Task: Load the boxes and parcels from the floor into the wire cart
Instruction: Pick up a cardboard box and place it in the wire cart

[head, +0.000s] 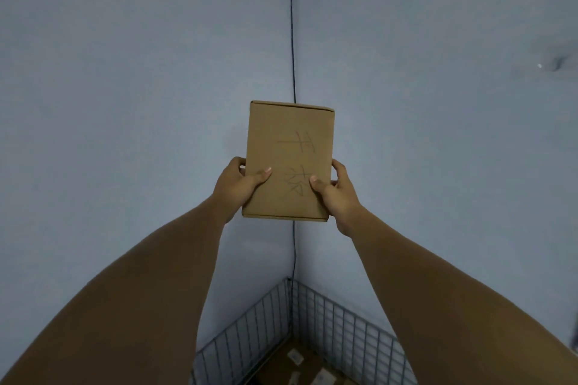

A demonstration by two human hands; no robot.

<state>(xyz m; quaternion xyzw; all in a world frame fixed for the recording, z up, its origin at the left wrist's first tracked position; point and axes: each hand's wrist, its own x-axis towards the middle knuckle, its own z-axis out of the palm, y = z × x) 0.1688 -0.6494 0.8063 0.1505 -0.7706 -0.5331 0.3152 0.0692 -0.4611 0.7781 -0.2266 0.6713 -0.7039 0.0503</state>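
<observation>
A small brown cardboard box [289,153] with handwritten marks on its face is held up at arm's length, high above the wire cart [344,319]. My left hand [239,183] grips its lower left edge and my right hand [336,189] grips its lower right edge, thumbs on the front face. The wire cart sits in the room corner at the bottom of the view. Brown boxes with white labels [295,359] lie inside it, partly cut off by the frame.
Two pale blue-grey walls meet in a corner straight ahead. A thin black cable [293,40] runs down that corner into the cart. My forearms fill the lower left and right of the view. The floor is hidden.
</observation>
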